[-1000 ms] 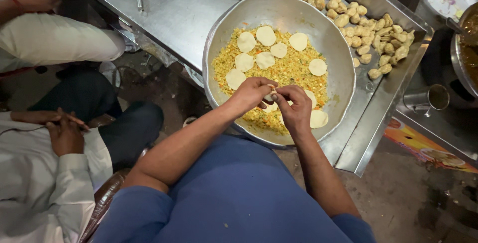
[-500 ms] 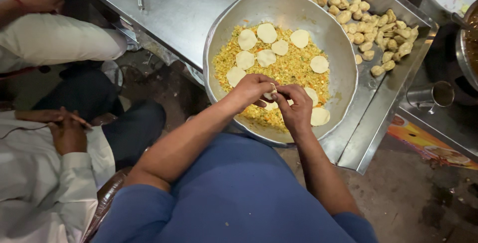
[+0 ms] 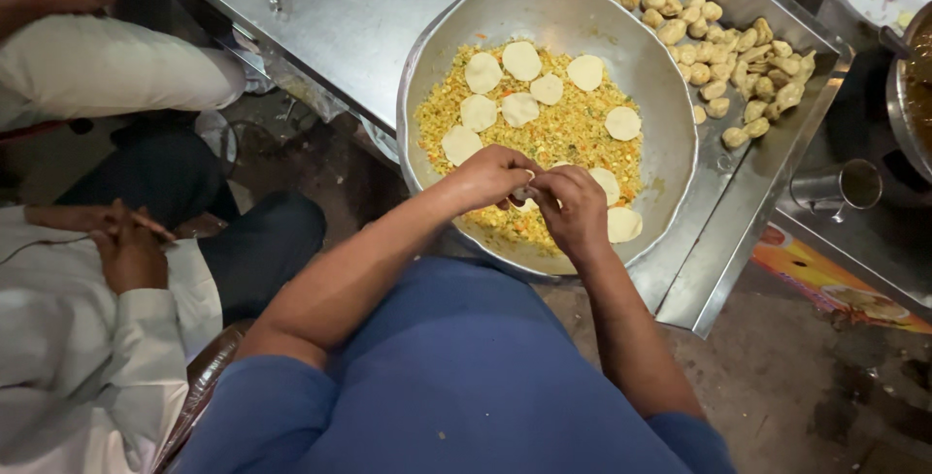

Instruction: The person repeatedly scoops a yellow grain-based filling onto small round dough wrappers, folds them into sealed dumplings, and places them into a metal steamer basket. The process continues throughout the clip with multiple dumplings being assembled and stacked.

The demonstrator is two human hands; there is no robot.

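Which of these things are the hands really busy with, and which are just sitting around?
In use:
left hand
right hand
dough piece pinched between them
big metal bowl
yellow filling
dough rounds

Lying about:
shaped dumplings
steel table
metal cup

Both bare forearms reach forward from blue short sleeves and converge. The left hand (image 3: 490, 178) and right hand (image 3: 573, 210) meet knuckles up, fingers curled inward, their fingertips pressed together and pinching at one spot between them. The wrists are bent slightly downward.
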